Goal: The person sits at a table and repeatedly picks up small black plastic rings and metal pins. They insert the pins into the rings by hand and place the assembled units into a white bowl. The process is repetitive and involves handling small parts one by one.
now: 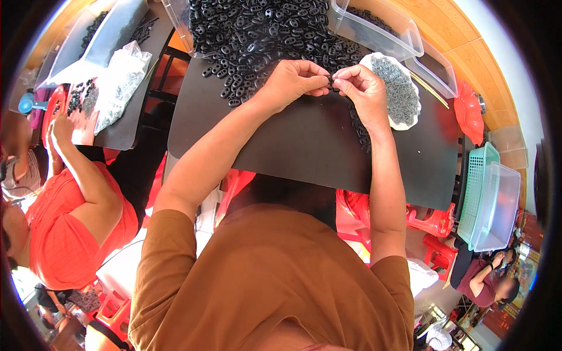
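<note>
Over the dark table, my left hand (295, 85) and my right hand (364, 93) meet fingertip to fingertip, each closed in a pinch. A small black piece (331, 82) shows between them; the fingers hide most of it. Just beyond my hands spreads a large heap of black oval plastic parts with two holes (257, 35). Close by my right hand stands a white scalloped dish (412, 117) full of small greyish pins (393, 88). Under my right wrist lies a strip of small black pieces (359, 131), partly covered by the hand.
Clear plastic bins (380, 29) stand at the table's far edge. Thin sticks (430, 90) lie right of the dish, near a red bowl (468, 111). Farther right are a green basket (475, 193) and a clear tub (497, 207). A co-worker in red (76, 222) sits at a left table.
</note>
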The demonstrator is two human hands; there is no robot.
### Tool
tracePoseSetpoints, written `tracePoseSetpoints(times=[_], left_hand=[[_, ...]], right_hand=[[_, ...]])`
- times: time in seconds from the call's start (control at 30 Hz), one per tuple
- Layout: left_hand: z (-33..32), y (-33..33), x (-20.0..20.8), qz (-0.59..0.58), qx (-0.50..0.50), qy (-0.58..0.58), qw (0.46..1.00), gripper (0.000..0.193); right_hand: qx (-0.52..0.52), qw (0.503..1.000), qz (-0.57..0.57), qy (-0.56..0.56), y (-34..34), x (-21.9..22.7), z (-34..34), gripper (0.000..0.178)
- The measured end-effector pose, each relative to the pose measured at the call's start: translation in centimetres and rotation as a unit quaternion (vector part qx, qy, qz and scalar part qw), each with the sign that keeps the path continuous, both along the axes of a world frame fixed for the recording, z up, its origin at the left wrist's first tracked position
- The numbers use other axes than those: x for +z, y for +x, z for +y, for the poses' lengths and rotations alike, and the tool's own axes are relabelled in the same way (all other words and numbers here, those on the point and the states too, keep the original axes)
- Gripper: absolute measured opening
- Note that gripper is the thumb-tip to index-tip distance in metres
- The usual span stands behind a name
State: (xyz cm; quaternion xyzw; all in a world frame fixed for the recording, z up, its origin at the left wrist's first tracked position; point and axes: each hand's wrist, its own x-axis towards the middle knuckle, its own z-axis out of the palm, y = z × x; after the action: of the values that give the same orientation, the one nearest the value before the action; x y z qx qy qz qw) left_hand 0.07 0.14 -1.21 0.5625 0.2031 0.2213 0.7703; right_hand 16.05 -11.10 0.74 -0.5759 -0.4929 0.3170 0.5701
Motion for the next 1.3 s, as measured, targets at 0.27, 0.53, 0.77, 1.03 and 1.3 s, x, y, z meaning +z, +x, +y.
tracePoseSetpoints(times=[0.27, 0.53, 0.77, 1.03, 1.3], left_hand=[[0.0, 0.0, 0.0, 0.005, 0.0, 0.009, 1.0, 0.017], [0.0, 0.0, 0.0, 0.004, -0.003, 0.024, 1.0, 0.015], [-0.1, 0.3, -0.6, 0.003, 0.006, 0.038, 0.999, 0.013], [-0.6, 0.1, -0.2, 0.032, 0.016, 0.108, 0.994, 0.01], [-0.3, 0.1, -0.1, 0.04, 0.03, 0.108, 0.993, 0.012]], right_hand=[[-0.007, 1.0, -0.015, 0.007, 0.1, -0.2, 0.1, 0.005], [-0.013, 0.999, -0.038, 0.002, -0.1, -0.1, 0.0, 0.006], [-0.033, 0.987, -0.156, 0.026, -0.4, -0.3, 0.1, 0.009], [-0.031, 0.964, -0.26, 0.055, -1.3, 0.6, -0.1, 0.013], [-0.028, 0.982, -0.185, -0.026, -0.5, 0.3, -0.2, 0.014]])
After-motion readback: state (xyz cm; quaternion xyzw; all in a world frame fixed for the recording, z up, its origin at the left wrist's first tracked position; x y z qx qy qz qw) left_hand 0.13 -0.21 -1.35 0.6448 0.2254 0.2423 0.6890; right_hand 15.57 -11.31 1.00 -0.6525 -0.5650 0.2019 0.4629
